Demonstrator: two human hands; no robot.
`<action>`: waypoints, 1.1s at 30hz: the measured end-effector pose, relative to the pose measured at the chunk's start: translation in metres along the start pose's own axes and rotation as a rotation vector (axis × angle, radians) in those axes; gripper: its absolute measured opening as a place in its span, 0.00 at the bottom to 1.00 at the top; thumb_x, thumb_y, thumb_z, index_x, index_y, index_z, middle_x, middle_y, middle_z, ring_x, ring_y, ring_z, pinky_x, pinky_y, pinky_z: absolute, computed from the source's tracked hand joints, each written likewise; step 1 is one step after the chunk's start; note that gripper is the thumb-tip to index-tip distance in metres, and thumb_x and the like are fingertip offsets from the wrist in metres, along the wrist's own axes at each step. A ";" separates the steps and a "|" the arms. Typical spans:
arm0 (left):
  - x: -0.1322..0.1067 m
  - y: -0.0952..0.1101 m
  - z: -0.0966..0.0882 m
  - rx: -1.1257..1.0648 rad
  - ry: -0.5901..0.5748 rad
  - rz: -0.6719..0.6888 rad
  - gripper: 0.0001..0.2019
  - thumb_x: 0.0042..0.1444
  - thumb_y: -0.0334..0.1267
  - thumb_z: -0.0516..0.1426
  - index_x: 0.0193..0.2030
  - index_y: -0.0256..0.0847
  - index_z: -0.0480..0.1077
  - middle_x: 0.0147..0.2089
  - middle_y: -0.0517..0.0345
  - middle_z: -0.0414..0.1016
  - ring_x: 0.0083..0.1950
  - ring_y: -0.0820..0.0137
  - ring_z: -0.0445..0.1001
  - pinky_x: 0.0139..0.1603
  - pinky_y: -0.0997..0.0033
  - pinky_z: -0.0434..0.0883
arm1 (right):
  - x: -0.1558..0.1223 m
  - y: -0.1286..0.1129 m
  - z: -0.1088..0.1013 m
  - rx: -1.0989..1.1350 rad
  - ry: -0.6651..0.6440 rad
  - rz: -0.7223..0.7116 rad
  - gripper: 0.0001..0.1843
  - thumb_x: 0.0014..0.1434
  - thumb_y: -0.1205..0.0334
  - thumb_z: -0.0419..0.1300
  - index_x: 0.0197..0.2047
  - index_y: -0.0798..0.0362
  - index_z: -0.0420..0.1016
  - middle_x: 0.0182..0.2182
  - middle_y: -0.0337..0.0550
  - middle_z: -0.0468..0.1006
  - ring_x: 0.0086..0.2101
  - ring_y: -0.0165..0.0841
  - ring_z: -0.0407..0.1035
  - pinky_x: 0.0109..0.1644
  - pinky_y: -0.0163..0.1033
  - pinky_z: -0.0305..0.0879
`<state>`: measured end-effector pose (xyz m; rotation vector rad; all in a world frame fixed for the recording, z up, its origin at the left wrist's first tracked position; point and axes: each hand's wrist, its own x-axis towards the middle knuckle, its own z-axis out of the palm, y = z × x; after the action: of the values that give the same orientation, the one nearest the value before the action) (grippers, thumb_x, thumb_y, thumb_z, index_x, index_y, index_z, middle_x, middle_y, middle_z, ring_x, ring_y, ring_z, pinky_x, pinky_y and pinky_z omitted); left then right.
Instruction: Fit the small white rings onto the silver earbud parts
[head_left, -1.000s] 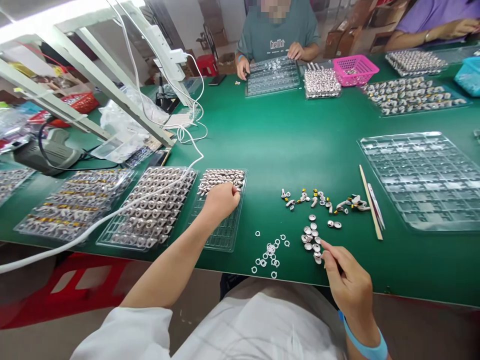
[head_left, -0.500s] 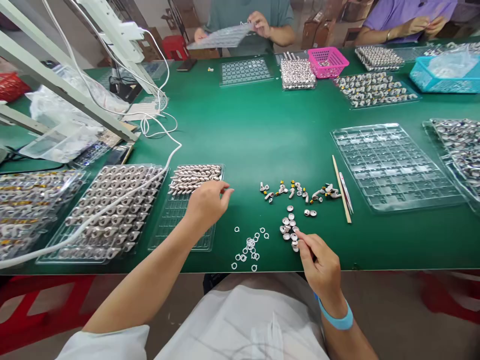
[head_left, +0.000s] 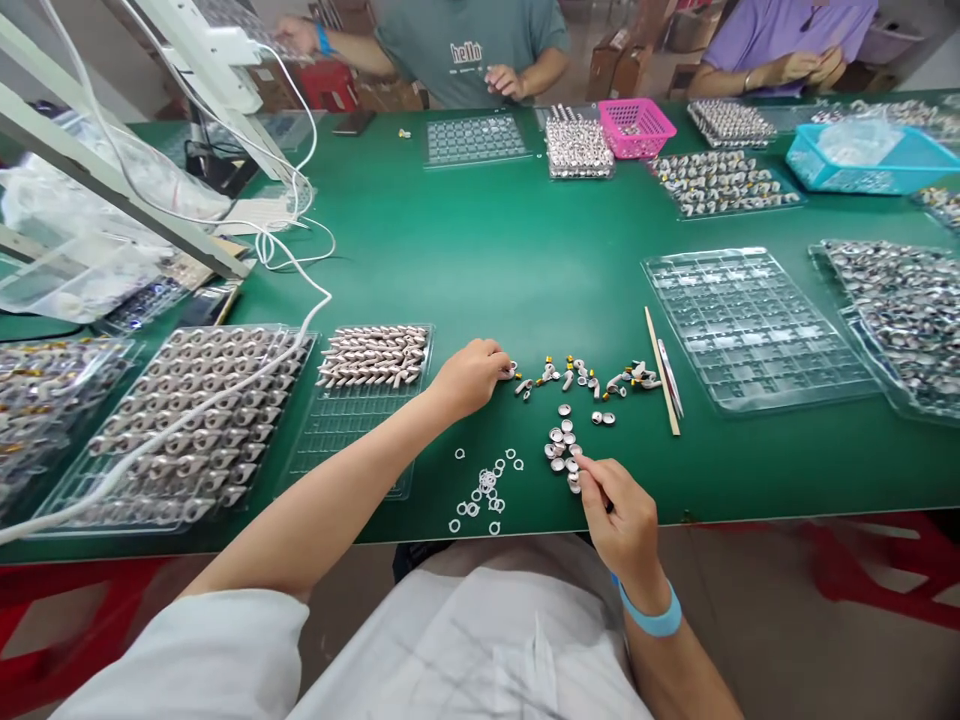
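My left hand point(head_left: 472, 378) is closed, its fingertips pinching a small grey earbud part point(head_left: 512, 371) at the left end of a loose row. Along that row lie several earbud parts with stems point(head_left: 568, 378), some with yellow bits. My right hand point(head_left: 624, 515) is closed too; thumb and index finger pinch at a round silver cap, mostly hidden, at the edge of a small pile of round caps point(head_left: 557, 450). Between the hands, nearer me, several thin white rings point(head_left: 487, 482) lie scattered. Left of them is a clear tray point(head_left: 337, 425) whose far part holds rows of earbud parts point(head_left: 373, 355).
A larger filled tray point(head_left: 202, 420) stands left, with a white cable point(head_left: 247, 395) crossing it. Tweezers point(head_left: 670, 378) and a wooden stick point(head_left: 661, 372) lie right, beside a clear tray point(head_left: 757, 330). Opposite, two people work near a pink basket point(head_left: 636, 128) and a blue basket point(head_left: 862, 165).
My left hand has moved right from the partly filled tray to the loose row and closed on a part. My right hand stays at the caps. A person opposite has swung a clear tray leftward.
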<state>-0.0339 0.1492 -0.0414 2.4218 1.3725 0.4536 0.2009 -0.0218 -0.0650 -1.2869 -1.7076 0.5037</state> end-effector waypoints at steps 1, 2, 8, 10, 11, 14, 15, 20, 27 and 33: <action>-0.005 0.002 -0.003 -0.030 0.006 -0.012 0.08 0.61 0.31 0.54 0.37 0.38 0.76 0.43 0.47 0.77 0.47 0.60 0.73 0.49 0.59 0.71 | 0.000 0.000 0.000 0.006 -0.001 0.003 0.16 0.64 0.73 0.55 0.52 0.52 0.75 0.32 0.43 0.76 0.30 0.30 0.69 0.34 0.37 0.66; -0.011 0.005 -0.008 -0.066 0.011 -0.028 0.07 0.61 0.32 0.55 0.38 0.38 0.75 0.42 0.48 0.77 0.47 0.61 0.73 0.49 0.60 0.72 | 0.001 0.000 -0.001 0.016 -0.001 0.005 0.16 0.64 0.72 0.55 0.52 0.52 0.75 0.32 0.43 0.76 0.30 0.30 0.69 0.34 0.37 0.66; -0.067 0.054 -0.029 -0.802 -0.047 -0.308 0.08 0.59 0.40 0.60 0.40 0.38 0.75 0.37 0.53 0.81 0.35 0.70 0.78 0.38 0.70 0.76 | 0.004 -0.011 -0.009 0.095 0.032 0.080 0.14 0.64 0.71 0.56 0.49 0.51 0.77 0.35 0.44 0.76 0.33 0.31 0.71 0.35 0.36 0.67; -0.086 0.076 -0.025 -0.982 0.002 -0.385 0.07 0.56 0.39 0.62 0.37 0.38 0.76 0.35 0.53 0.81 0.34 0.70 0.78 0.37 0.70 0.77 | 0.004 -0.021 -0.010 0.143 0.010 0.112 0.12 0.64 0.70 0.57 0.48 0.50 0.77 0.36 0.43 0.76 0.34 0.31 0.71 0.35 0.36 0.68; -0.095 0.086 -0.021 -1.019 0.028 -0.406 0.06 0.56 0.38 0.63 0.37 0.37 0.76 0.35 0.52 0.81 0.34 0.69 0.78 0.37 0.70 0.77 | 0.004 -0.026 -0.010 0.187 -0.010 0.108 0.12 0.64 0.69 0.57 0.48 0.50 0.77 0.37 0.44 0.76 0.34 0.31 0.71 0.35 0.36 0.68; -0.114 0.106 -0.004 -0.938 0.205 -0.279 0.04 0.58 0.35 0.62 0.38 0.39 0.76 0.37 0.50 0.81 0.38 0.66 0.79 0.39 0.67 0.77 | 0.003 -0.041 -0.003 0.339 -0.134 0.119 0.10 0.64 0.63 0.59 0.49 0.51 0.76 0.35 0.44 0.76 0.34 0.32 0.71 0.35 0.38 0.69; -0.118 0.110 0.001 -0.851 0.282 -0.171 0.03 0.58 0.33 0.62 0.39 0.40 0.76 0.36 0.52 0.81 0.38 0.66 0.79 0.40 0.66 0.77 | 0.003 -0.044 0.000 0.385 -0.147 0.131 0.11 0.64 0.59 0.59 0.48 0.51 0.75 0.36 0.44 0.76 0.33 0.32 0.71 0.34 0.38 0.69; -0.124 0.114 0.014 -0.517 0.486 0.185 0.16 0.56 0.25 0.61 0.48 0.46 0.73 0.42 0.51 0.80 0.42 0.67 0.77 0.43 0.65 0.76 | 0.001 -0.052 0.014 0.434 -0.127 0.219 0.14 0.61 0.50 0.62 0.43 0.52 0.74 0.36 0.45 0.74 0.33 0.33 0.68 0.33 0.37 0.69; -0.127 0.113 0.015 -0.500 0.486 0.171 0.12 0.57 0.25 0.59 0.45 0.44 0.74 0.37 0.53 0.77 0.37 0.68 0.74 0.37 0.68 0.74 | 0.001 -0.056 0.018 0.425 -0.060 0.262 0.05 0.63 0.61 0.59 0.41 0.51 0.74 0.34 0.43 0.74 0.35 0.32 0.70 0.34 0.35 0.71; -0.129 0.112 0.011 -0.868 0.306 -0.116 0.04 0.59 0.32 0.60 0.40 0.41 0.76 0.38 0.50 0.78 0.40 0.66 0.77 0.40 0.67 0.75 | 0.004 -0.051 0.014 0.311 -0.073 0.160 0.09 0.63 0.65 0.59 0.45 0.50 0.76 0.36 0.45 0.76 0.34 0.33 0.73 0.33 0.37 0.74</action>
<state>-0.0068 -0.0186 -0.0192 1.5950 1.0805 1.1423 0.1620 -0.0349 -0.0315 -1.1932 -1.5188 0.8829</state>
